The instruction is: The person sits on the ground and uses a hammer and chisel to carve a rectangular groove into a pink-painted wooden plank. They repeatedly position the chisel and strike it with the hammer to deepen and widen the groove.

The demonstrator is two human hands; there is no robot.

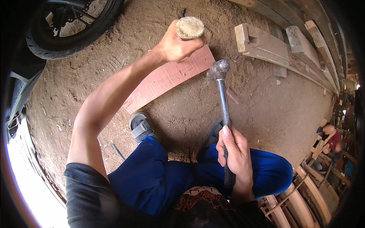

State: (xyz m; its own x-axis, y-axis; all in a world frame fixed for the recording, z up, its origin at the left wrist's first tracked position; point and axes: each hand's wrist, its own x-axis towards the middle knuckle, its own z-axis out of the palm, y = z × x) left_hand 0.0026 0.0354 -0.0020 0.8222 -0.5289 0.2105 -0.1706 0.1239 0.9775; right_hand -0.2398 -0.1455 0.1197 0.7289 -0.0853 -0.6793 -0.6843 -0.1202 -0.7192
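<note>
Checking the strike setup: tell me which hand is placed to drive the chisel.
Right, probably. The right hand grips the hammer, its head raised beside the chisel handle. The left hand is wrapped around that handle over the red board.

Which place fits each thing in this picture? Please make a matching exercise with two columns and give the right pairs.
Things:
1. hammer
2. chisel handle
3. reddish plank
4. tyre

Places:
a. top left corner
b. in the left hand
c. flat on the dirt, under the left hand
d. in the right hand

Pairs: 1-d, 2-b, 3-c, 4-a
</note>
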